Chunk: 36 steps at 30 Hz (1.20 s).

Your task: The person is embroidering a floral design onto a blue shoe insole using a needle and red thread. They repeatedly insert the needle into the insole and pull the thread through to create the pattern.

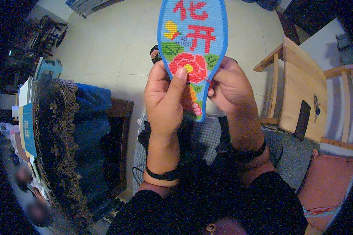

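A shoe-shaped insole with cross-stitch [194, 50], blue-edged, stands before me with its narrow end towards me. It bears red characters, a yellow butterfly, green leaves and a red flower. My left hand [166, 94] holds its left edge, the thumb lying on the face over the flower. At the right edge is my right hand [232, 82], its fingers closed near the narrow part; a bit of red thread or a small red thing shows by its fingertips. Whether a needle is there cannot be seen. The insole's far end is cut off by the picture's top.
A wooden chair or side table [300, 88] at right bears a dark phone-like slab [302, 120] and a small metal tool [316, 108]. A table with a lace-edged cloth [58, 132] and a blue book [29, 129] stands at left. A pink cushion [326, 182] lies at lower right.
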Motion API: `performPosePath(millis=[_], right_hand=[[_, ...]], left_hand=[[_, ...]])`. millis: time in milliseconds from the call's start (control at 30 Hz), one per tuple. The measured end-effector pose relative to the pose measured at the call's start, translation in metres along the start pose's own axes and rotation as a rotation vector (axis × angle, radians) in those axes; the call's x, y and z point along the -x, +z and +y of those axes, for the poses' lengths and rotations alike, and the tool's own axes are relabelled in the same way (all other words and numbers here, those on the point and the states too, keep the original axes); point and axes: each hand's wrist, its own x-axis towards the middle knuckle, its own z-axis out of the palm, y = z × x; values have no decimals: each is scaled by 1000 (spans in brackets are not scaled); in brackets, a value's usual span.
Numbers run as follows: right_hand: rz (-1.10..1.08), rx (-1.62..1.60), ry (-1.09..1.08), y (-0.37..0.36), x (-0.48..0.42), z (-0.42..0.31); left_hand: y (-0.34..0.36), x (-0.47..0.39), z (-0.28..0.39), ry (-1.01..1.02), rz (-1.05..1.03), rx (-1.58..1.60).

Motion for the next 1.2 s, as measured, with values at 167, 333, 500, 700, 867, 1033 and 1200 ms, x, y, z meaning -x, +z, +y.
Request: performPosePath(millis=[167, 333, 500, 700, 867, 1033, 1200], right_hand=[[193, -350, -29, 21, 0, 5], [-132, -646, -164, -18, 6, -19], [-183, -567, -419, -48, 33, -63], [105, -322, -703, -60, 35, -66], [503, 630, -794, 1, 26, -38], [148, 928, -621, 48, 37, -11], [57, 1311, -761, 42, 33, -1]], left_hand=[[1, 1, -6, 19, -3, 1], [-6, -2, 0, 126, 96, 96], [-45, -12, 11, 135, 236, 208], [-48, -10, 14, 30, 8, 650], [-40, -15, -5, -322, -389, 999], [-25, -8, -32, -445, -576, 1158], [-11, -1, -24, -368, -346, 896]])
